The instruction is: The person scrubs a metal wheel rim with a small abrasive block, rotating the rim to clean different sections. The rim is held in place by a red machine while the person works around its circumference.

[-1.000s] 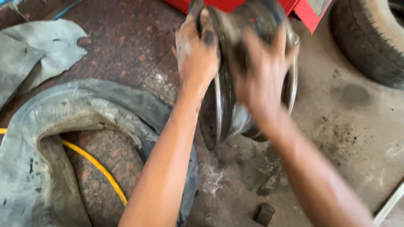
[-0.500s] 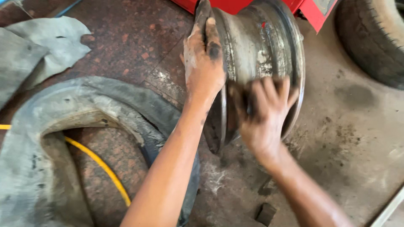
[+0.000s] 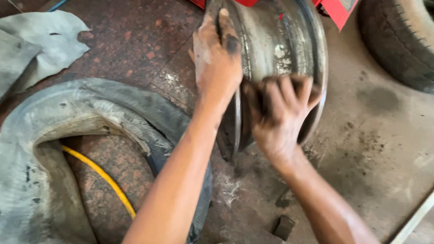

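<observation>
My left hand (image 3: 216, 58) clamps the upright steel wheel rim's (image 3: 275, 54) near edge; my right hand (image 3: 278, 115), fingers curled, presses its barrel.

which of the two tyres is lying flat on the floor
The grey worn tyre at left, lying flat with a yellow hose through its opening; the black tyre at top right stands apart.

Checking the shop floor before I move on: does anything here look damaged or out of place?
The grey rubber tyre lies collapsed and misshapen on the floor, with a yellow hose running through its opening. The bare steel wheel rim, held upright by the left hand and right hand, looks grimy and worn.
</observation>
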